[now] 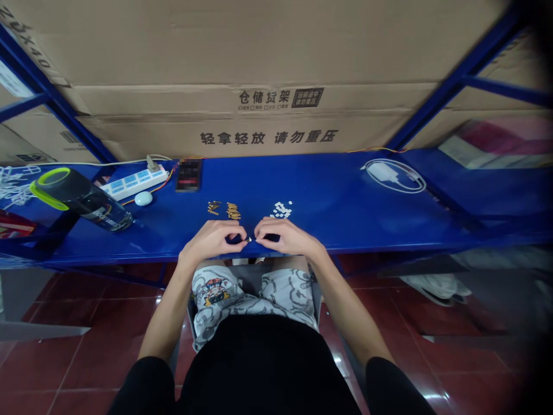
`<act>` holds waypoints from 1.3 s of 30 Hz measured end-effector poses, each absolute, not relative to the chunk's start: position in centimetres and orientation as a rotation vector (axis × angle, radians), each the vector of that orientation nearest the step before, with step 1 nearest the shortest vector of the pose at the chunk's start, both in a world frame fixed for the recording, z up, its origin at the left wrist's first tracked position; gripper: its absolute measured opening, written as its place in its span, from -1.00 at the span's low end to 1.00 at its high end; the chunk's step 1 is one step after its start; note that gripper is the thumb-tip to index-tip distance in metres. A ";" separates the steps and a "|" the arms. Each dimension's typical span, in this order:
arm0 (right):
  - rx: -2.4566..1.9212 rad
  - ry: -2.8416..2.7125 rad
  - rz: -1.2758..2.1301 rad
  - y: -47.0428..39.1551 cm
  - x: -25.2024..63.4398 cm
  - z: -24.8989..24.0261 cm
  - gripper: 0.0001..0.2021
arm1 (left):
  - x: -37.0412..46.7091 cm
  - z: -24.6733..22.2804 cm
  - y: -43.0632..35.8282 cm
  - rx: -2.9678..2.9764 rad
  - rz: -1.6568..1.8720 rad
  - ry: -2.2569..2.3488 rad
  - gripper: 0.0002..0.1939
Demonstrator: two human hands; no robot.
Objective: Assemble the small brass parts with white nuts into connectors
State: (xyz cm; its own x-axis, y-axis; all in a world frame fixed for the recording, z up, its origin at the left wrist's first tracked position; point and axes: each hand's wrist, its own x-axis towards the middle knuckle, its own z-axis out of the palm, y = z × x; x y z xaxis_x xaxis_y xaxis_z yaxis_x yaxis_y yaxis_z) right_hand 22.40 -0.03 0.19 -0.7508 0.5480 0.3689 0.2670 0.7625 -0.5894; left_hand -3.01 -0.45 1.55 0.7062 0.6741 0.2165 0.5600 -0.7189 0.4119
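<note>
We hold both hands over the blue counter (328, 222): our left hand (210, 235) pinches a small white-tipped piece (249, 239); our right hand (290, 237) presses fingertips together, contents unclear. Brass-coloured pins (233, 211) lie beyond.

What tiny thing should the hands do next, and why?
Perhaps ease the right hand across the small gap toward the tiny white-ended piece, keeping the left hand steady. The left fingertips pinch that piece, and the right fingertips face it, close but apart, near the front edge of the shiny blue tabletop. Whether the right ones hold anything is too small to tell.
</note>
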 end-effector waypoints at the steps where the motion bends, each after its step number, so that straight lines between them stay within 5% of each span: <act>1: -0.617 -2.408 0.692 0.1 22.5 0.1 -0.82 | -3.1 1.5 -0.4 2.595 0.510 0.968 -0.80; 23: -0.626 -2.399 0.642 0.0 22.4 -0.4 -0.79 | -3.0 1.5 -0.6 2.610 0.495 1.005 -0.76; 39: -1.107 -2.345 -0.024 0.8 23.6 -1.1 -0.78 | -9.0 2.1 0.7 2.345 0.455 1.458 -0.81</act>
State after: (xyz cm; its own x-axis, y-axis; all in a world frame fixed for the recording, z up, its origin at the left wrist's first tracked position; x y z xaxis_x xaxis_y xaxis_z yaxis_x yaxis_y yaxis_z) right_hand 23.63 0.83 -1.12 -0.5159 0.7106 0.4785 0.7204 0.6621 -0.2066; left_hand -9.00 0.74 2.13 0.4219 0.9022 0.0894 0.7928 -0.4149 0.4464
